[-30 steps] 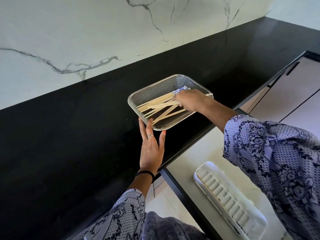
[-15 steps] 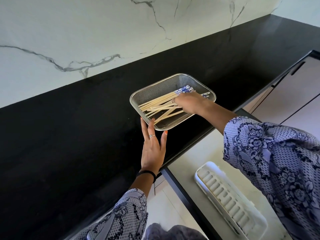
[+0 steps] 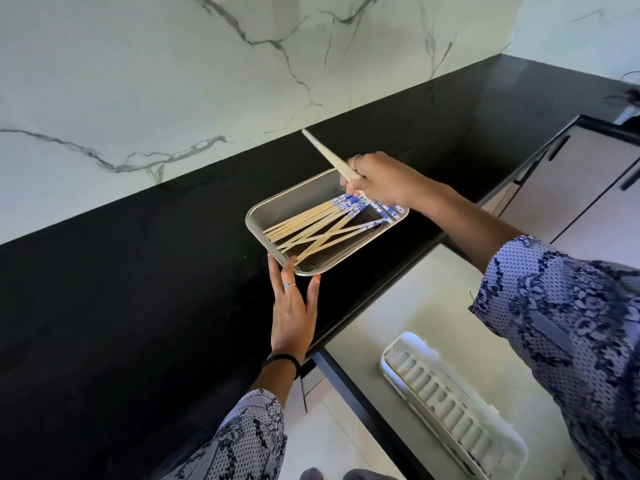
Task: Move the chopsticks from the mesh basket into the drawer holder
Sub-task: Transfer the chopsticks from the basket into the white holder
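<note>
Lifting wooden chopsticks (image 3: 325, 154) from rectangular mesh basket (image 3: 277, 213).
Right hand (image 3: 379, 180) clenched round perhaps two; left hand (image 3: 292, 308) flat, released, touching rim.

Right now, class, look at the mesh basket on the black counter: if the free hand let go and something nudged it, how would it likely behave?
The mesh basket looks thin and shallow, so probably light and easily slid on the glossy counter. Its low, wide shape makes tipping unlikely. The left hand resting against its corner suggests it shifts readily while the right hand lifts chopsticks.

Right hand (image 3: 381, 178) lifts one chopstick (image 3: 327, 155) above the mesh basket (image 3: 277, 209).
</note>
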